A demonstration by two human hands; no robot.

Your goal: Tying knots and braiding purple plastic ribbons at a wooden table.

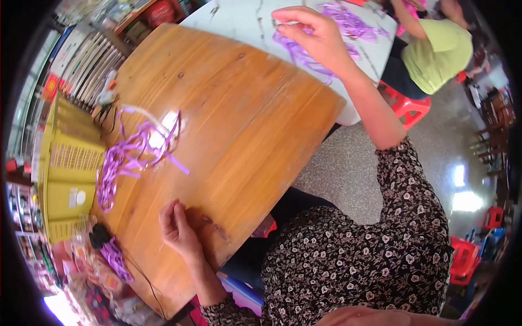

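My left hand (178, 229) rests low over the near part of the wooden table (228, 119). Its fingers are curled together, and whatever is between them, if anything, is hidden. My right hand (312, 35) is raised over the white marble-patterned table (239, 22), thumb and fingers apart with nothing visible between them. Below and beside it lies a loose heap of purple ribbons (353, 24). Another tangle of purple ribbons (142, 146) lies at the left of the wooden table, apart from my left hand.
A yellow plastic basket (70, 176) stands along the left edge. Behind it are a white tool with an orange part (109, 89) and stacked flat boards (89, 60). A purple bundle (114, 259) lies near a black cord. A person in a yellow-green top (437, 57) sits on a red stool (408, 106).
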